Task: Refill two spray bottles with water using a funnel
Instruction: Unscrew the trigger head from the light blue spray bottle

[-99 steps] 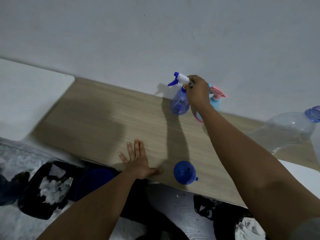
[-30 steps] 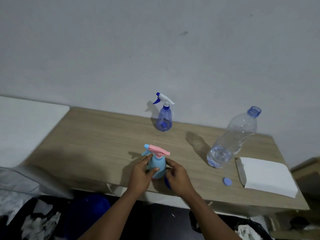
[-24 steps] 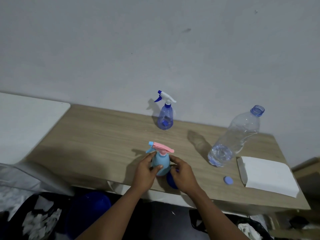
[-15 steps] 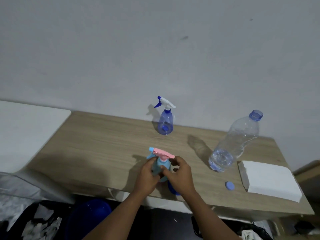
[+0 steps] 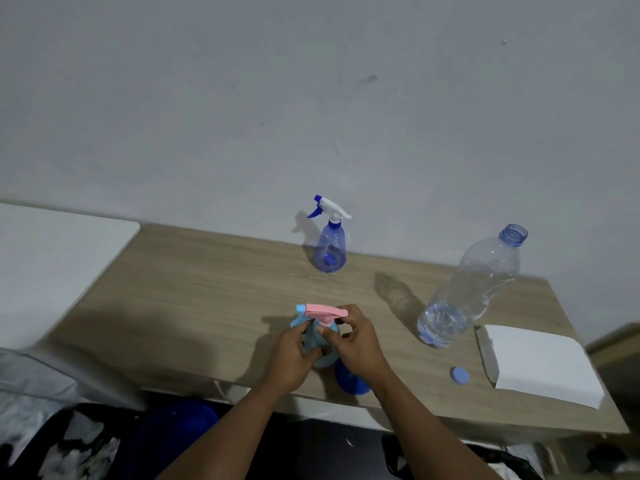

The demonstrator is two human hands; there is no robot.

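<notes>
The light-blue bottle (image 5: pixel 320 344) stood upright near the front edge of the table (image 5: pixel 207 289), held between both hands. The left hand (image 5: pixel 291 355) was wrapped around its body, fingers closed on it. The right hand (image 5: pixel 353 341) pinched the neck just under the pink trigger head (image 5: pixel 323 311), thumb and fingers together on the collar. The funnel (image 5: pixel 351 379) lay on the table just behind the right wrist, partly hidden by it. The second spray bottle (image 5: pixel 330 247), clear blue with a white head, stood upright near the wall, well apart from the hands. At the right stood a big water bottle (image 5: pixel 467 292), uncapped, with a little water at the bottom; its cap (image 5: pixel 459 375) lay near a white paper stack (image 5: pixel 540 365)
</notes>
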